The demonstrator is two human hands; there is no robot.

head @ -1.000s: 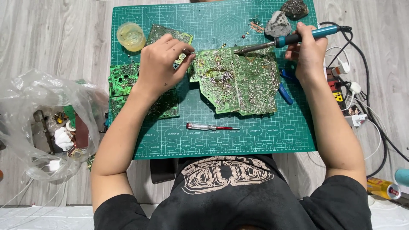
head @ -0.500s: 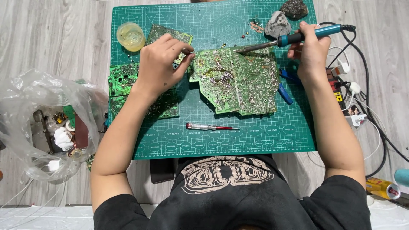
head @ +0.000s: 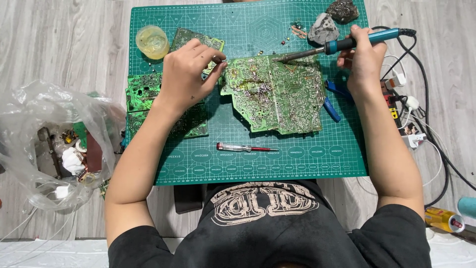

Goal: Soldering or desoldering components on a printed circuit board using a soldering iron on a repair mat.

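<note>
While hands [head: 188,74] flank it, board [head: 277,94] lies between.

A single head-worn camera looks almost straight down from just above the person's chest, close enough that the left hand [head: 191,74] and right hand [head: 362,62] fill the upper frame over the green cutting mat [head: 297,159] beneath them.

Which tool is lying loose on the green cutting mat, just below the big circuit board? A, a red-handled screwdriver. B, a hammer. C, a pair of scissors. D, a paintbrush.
A: a red-handled screwdriver lies flat on the cutting mat below the circuit board, untouched by either hand.
</note>
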